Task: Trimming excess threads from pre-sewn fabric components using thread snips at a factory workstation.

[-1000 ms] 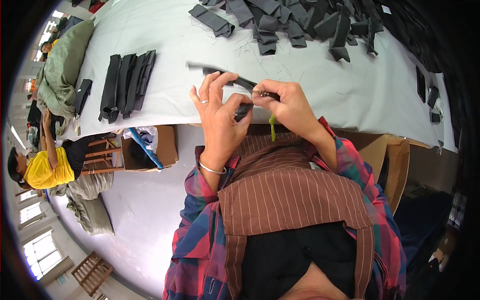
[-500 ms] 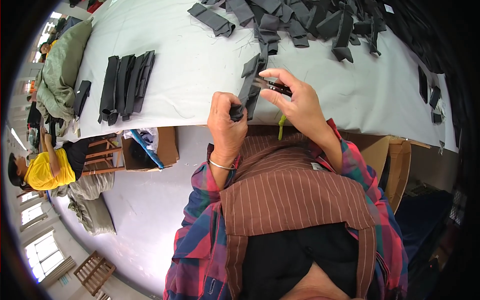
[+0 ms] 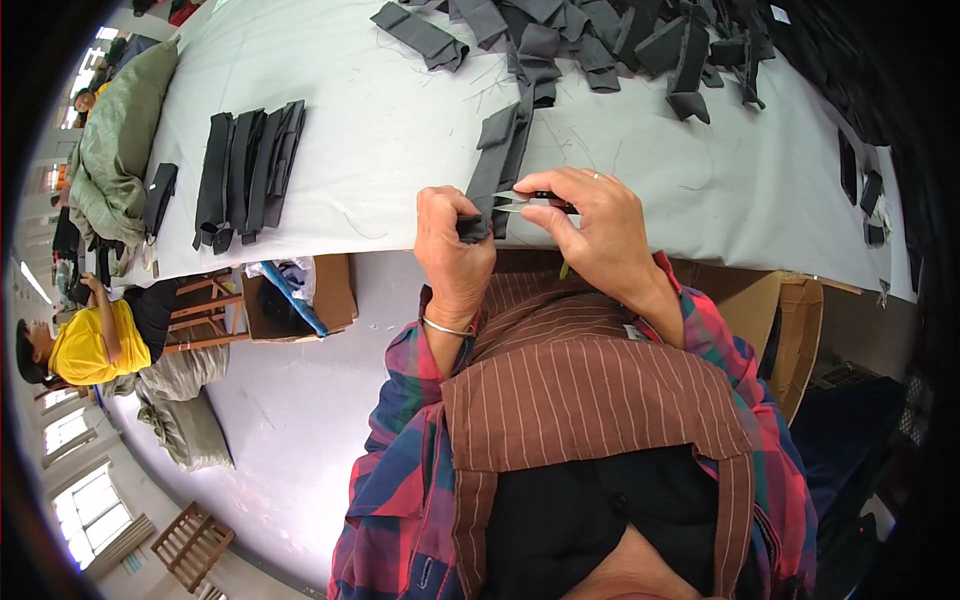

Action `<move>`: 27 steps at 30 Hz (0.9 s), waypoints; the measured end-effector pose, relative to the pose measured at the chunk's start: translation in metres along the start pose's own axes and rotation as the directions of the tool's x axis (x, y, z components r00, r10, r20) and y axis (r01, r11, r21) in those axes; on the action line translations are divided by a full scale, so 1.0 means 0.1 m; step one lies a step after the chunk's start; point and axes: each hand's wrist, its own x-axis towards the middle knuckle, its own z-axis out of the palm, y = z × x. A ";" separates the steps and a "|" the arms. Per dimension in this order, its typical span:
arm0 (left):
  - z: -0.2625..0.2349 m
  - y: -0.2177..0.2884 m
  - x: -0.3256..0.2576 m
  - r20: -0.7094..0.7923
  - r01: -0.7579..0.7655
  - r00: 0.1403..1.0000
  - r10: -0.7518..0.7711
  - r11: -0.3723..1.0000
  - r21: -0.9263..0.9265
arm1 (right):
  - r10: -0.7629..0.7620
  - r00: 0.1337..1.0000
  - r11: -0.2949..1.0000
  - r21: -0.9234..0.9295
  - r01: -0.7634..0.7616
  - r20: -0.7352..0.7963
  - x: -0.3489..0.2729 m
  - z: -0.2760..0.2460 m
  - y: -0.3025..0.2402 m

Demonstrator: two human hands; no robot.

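Observation:
My left hand (image 3: pixel 452 240) is closed around the near end of a dark grey fabric strip (image 3: pixel 492 165). The strip stretches away over the white-covered table (image 3: pixel 380 170) toward a heap of similar strips (image 3: pixel 600 40). In my right hand (image 3: pixel 603 228) is a pair of thread snips (image 3: pixel 556 201), dark handles pinched between thumb and fingers. Their metal blades are parted and lie against the strip's right side, close to my left fingers. Whether a thread sits between the blades is too small to tell.
A row of folded dark strips (image 3: pixel 250 170) lies left on the table, with a single one (image 3: pixel 160 197) beyond it near a green sack (image 3: pixel 125 150). Cardboard boxes (image 3: pixel 335 293) stand below the table edge. A person in yellow (image 3: pixel 105 340) is at far left.
My right hand has brought the snips nearer and slightly left, down the strip toward my left fingers. The left hand keeps its hold almost in place.

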 end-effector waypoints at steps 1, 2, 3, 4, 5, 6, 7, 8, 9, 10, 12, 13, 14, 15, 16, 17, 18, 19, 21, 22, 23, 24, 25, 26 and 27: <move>0.01 0.00 -0.01 -0.006 -0.013 1.000 0.013 1.000 0.000 | 0.000 1.000 1.000 0.001 0.000 0.001 0.00 -0.01 -0.01; 0.01 0.00 -0.01 -0.013 -0.027 1.000 0.027 1.000 0.000 | 0.011 1.000 1.000 0.003 -0.011 0.003 0.00 -0.01 -0.01; 0.01 -0.01 -0.01 -0.012 -0.026 1.000 0.026 1.000 0.000 | 0.022 1.000 1.000 0.005 -0.022 0.004 0.00 -0.02 -0.02; 0.01 0.00 -0.01 -0.014 -0.023 1.000 0.023 1.000 0.001 | 0.023 1.000 1.000 0.005 -0.023 0.005 0.00 -0.02 -0.02; 0.01 0.00 -0.02 -0.015 -0.020 1.000 0.020 1.000 0.002 | 0.005 1.000 1.000 -0.028 -0.005 -0.001 0.01 -0.01 -0.02; 0.01 -0.01 -0.02 -0.015 -0.019 1.000 0.020 1.000 0.002 | -0.014 1.000 0.998 -0.061 0.014 -0.006 0.01 -0.01 -0.03; 0.01 -0.01 -0.02 -0.023 -0.022 1.000 0.022 1.000 0.000 | -0.014 1.000 0.998 -0.061 0.014 -0.006 0.01 -0.01 -0.04; 0.02 -0.01 -0.01 -0.030 -0.024 0.999 0.024 1.000 -0.003 | -0.014 1.000 0.997 -0.076 0.012 -0.014 0.01 0.00 -0.05; 0.02 -0.02 -0.01 -0.030 -0.024 0.999 0.023 1.000 -0.003 | -0.013 1.000 0.996 -0.091 0.011 -0.023 0.01 0.00 -0.05; 0.02 -0.02 -0.01 -0.033 -0.036 0.999 0.036 0.999 -0.005 | -0.013 1.000 0.996 -0.092 0.011 -0.022 0.01 0.01 -0.05; 0.03 -0.02 -0.01 -0.037 -0.047 0.998 0.047 0.999 -0.006 | -0.011 0.999 0.998 -0.068 0.007 -0.049 0.00 0.03 -0.05; 0.03 -0.01 -0.02 -0.041 -0.052 0.998 0.051 0.999 -0.010 | -0.010 0.999 0.998 -0.068 0.007 -0.048 0.00 0.03 -0.06; 0.03 -0.01 -0.02 -0.045 -0.056 0.997 0.055 0.998 -0.013 | -0.025 0.998 0.996 -0.088 0.020 -0.049 0.00 0.04 -0.06; 0.03 -0.01 -0.02 -0.045 -0.055 0.997 0.055 0.998 -0.014 | -0.039 0.998 0.994 -0.109 0.033 -0.051 -0.01 0.04 -0.06; 0.02 -0.02 -0.02 -0.043 -0.054 0.998 0.054 0.999 -0.007 | -0.038 0.998 0.993 -0.110 0.033 -0.050 -0.01 0.03 -0.06; 0.02 -0.02 -0.03 -0.041 -0.053 0.998 0.053 0.999 0.000 | -0.030 0.999 0.991 -0.128 0.024 -0.040 -0.01 0.03 -0.07; 0.02 -0.02 -0.03 -0.041 -0.053 0.998 0.053 0.999 -0.001 | -0.022 0.999 0.989 -0.147 0.017 -0.031 0.00 0.03 -0.07; 0.03 -0.02 -0.03 -0.047 -0.072 0.996 0.072 0.997 -0.001 | -0.023 0.999 0.989 -0.148 0.018 -0.032 0.00 0.02 -0.06; 0.03 -0.04 -0.04 -0.054 -0.090 0.994 0.090 0.996 0.001 | 0.091 0.995 0.985 -0.140 -0.096 -0.042 0.01 0.00 -0.01; 0.02 -0.05 -0.05 -0.058 -0.090 0.994 0.089 0.996 -0.008 | 0.090 0.995 0.986 -0.139 -0.094 -0.040 0.01 -0.01 0.00; 0.02 -0.06 -0.06 -0.063 -0.089 0.994 0.087 0.996 -0.017 | 0.150 0.988 0.984 -0.087 -0.153 -0.039 0.02 -0.03 0.01; 0.02 -0.05 -0.06 -0.062 -0.087 0.994 0.086 0.996 -0.018 | 0.213 0.976 0.976 -0.037 -0.214 -0.036 0.02 -0.05 0.01; 0.01 -0.05 -0.06 -0.073 -0.089 0.994 0.087 0.996 -0.025 | 0.214 0.976 0.976 -0.037 -0.216 -0.035 0.02 -0.07 0.00; 0.01 -0.05 -0.06 -0.084 -0.090 0.993 0.087 0.995 -0.032 | 0.212 0.977 0.977 0.031 -0.213 0.016 0.01 -0.09 -0.01; 0.01 -0.05 -0.06 -0.084 -0.090 0.993 0.087 0.995 -0.032 | 0.206 0.976 0.973 0.097 -0.211 0.064 0.01 -0.10 -0.02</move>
